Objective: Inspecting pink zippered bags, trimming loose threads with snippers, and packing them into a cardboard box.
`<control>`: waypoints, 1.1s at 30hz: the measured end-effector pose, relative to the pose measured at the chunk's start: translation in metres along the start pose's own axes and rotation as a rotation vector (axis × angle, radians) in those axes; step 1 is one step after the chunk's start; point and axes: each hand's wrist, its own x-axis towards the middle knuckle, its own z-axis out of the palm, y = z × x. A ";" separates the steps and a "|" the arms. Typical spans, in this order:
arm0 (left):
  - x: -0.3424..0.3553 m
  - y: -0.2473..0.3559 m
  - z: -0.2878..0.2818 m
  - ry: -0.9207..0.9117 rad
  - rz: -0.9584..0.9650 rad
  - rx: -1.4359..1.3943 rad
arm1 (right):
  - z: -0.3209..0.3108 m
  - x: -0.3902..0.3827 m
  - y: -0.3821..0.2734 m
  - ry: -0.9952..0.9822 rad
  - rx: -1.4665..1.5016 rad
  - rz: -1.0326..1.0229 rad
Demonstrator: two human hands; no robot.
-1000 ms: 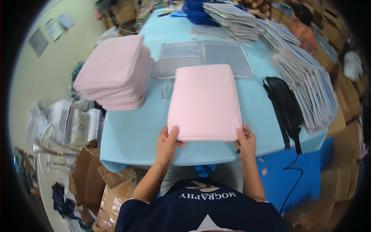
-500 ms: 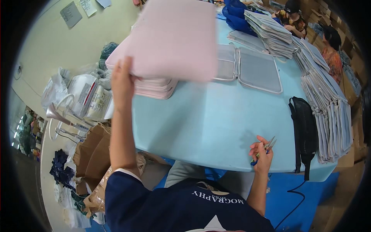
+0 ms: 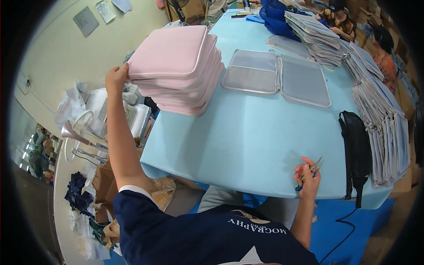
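My left hand [image 3: 117, 79] grips the front left corner of the top pink zippered case [image 3: 168, 51], which lies on a stack of pink cases [image 3: 185, 101] at the table's left. Near the front right of the light-blue table, my right hand [image 3: 308, 179] holds scissors [image 3: 316, 165], blades pointing up to the right. An open grey zippered case [image 3: 304, 81] lies flat beyond, with mesh pockets on one half. Right of that hand lies a black waist bag [image 3: 355, 150].
Piles of grey cases [image 3: 382, 132] line the table's right, with blue fabric [image 3: 276, 20] behind. Two co-workers [image 3: 382, 66] sit at the back right. Bagged goods [image 3: 97, 104] and torn cardboard [image 3: 104, 194] are at the left; blue material [image 3: 349, 225] covers the floor.
The pink case I held in both hands at the table's front has been raised leftward and now sits atop the stack, still in my left hand. My right hand has released it and moved right.
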 end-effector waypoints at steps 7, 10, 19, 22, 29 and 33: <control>-0.107 0.122 0.018 0.532 0.661 -0.181 | -0.005 0.004 0.003 -0.007 -0.004 0.001; -0.155 0.172 0.067 0.304 0.882 -0.470 | -0.006 0.001 0.001 -0.003 0.006 -0.009; -0.241 0.199 0.272 -0.133 0.675 -0.037 | -0.001 -0.004 -0.003 0.011 0.019 -0.011; -0.241 0.209 0.297 -0.205 0.699 -0.022 | -0.003 -0.004 -0.004 -0.018 0.021 -0.012; -0.227 0.224 0.300 -0.353 0.881 0.023 | -0.003 -0.004 -0.001 -0.038 0.041 0.015; -0.270 0.229 0.249 -0.450 1.038 -0.233 | -0.005 -0.004 -0.002 -0.010 0.043 0.014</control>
